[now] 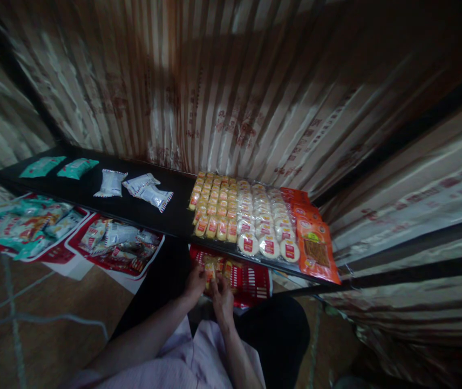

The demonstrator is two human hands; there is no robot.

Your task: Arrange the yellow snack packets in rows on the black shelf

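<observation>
My left hand (196, 281) and my right hand (223, 296) are close together over a red basket (251, 283) below the front edge of the shelf. Their fingers are closed around a small yellow wrapped snack cake (210, 270), and the fingertips are partly blurred. A few more yellow packs (228, 268) lie in the basket beside my fingers. Just above, on the black shelf (178, 219), stand tight rows of similar yellow snack cakes (211, 228). To their right are rows of round white wrapped biscuits (269, 247), then orange flat packets (318, 251).
Blue-white packets (110, 182) and green packets (77, 168) lie on the shelf's left part. Below it, two red baskets hold mixed snack bags (32, 227) and small packets (121, 240). Corrugated sheeting (231, 97) backs the shelf; a dark frame bar (409, 129) slants at right.
</observation>
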